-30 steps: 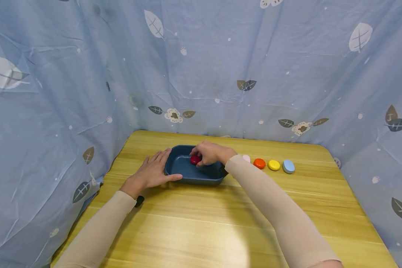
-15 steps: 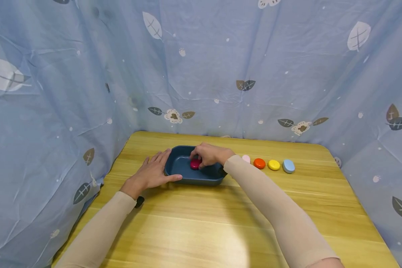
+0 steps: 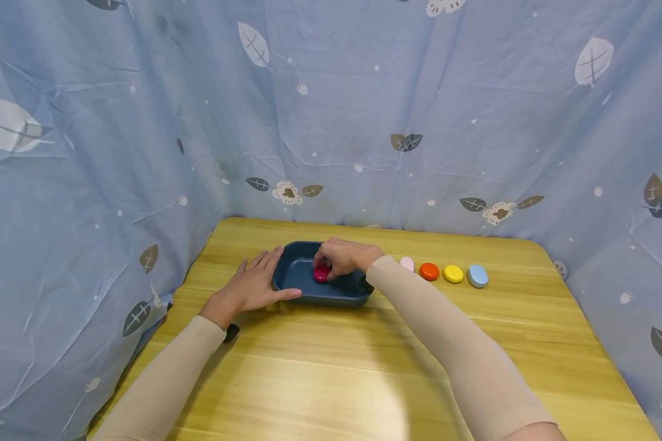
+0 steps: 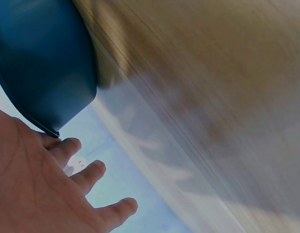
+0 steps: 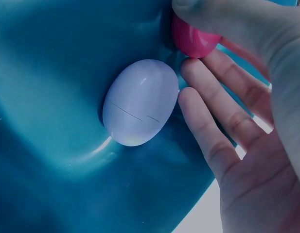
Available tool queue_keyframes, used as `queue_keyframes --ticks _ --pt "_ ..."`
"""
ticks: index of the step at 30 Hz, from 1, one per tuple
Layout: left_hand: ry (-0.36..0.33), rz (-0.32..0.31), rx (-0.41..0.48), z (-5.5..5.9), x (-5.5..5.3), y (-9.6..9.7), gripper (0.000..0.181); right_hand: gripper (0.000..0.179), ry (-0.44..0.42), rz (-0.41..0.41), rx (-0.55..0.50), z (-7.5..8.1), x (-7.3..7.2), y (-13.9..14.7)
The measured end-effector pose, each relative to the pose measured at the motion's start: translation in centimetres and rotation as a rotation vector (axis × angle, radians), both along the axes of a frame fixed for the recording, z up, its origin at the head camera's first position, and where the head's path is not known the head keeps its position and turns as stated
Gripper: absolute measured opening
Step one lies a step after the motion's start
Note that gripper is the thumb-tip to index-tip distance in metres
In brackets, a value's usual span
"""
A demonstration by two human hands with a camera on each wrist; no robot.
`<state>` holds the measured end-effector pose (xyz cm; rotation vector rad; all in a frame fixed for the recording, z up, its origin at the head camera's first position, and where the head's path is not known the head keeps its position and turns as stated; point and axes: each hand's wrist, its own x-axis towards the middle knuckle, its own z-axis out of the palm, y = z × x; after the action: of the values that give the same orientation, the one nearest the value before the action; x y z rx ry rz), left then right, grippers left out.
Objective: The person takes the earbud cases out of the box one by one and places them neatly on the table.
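Observation:
On the wooden table stands a dark blue rectangular dish. Inside it, my right hand pinches a glossy magenta rounded piece between thumb and fingers. The right wrist view shows this magenta piece under the thumb, with a pale lavender egg-shaped piece lying on the dish floor beside the fingertips. In the head view the lavender piece is hidden behind my right hand. My left hand rests along the dish's left rim, fingers extended and thumb over the near edge. The left wrist view has the dish's outer wall touching these fingers.
To the right of the dish, a row of smooth oval pieces lies on the table: pink, orange-red, yellow and light blue. A blue patterned curtain hangs round the table's back and sides.
The magenta piece has shifted slightly towards the near side of the dish, with my right hand on it. My left hand keeps its place on the rim.

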<state>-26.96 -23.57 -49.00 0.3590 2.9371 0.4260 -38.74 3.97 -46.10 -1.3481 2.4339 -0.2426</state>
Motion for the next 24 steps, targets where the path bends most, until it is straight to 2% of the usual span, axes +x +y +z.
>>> queue_keyframes --ticks 8,13,18,24 --pt "-0.011 0.004 -0.001 0.0 0.0 -0.1 0.141 0.045 -0.023 -0.024 -0.042 0.3 -0.1 0.3" --pt "-0.013 0.009 -0.006 0.1 -0.1 -0.1 0.141 0.045 -0.036 -0.05 -0.07 1.0 -0.3 0.8" --pt "-0.015 0.01 -0.008 0.1 0.0 0.0 0.142 0.046 -0.02 -0.044 -0.119 1.6 -0.2 1.3" --pt "-0.009 0.008 -0.008 0.2 0.0 0.2 0.142 0.047 0.01 -0.033 -0.183 2.6 0.4 2.4"
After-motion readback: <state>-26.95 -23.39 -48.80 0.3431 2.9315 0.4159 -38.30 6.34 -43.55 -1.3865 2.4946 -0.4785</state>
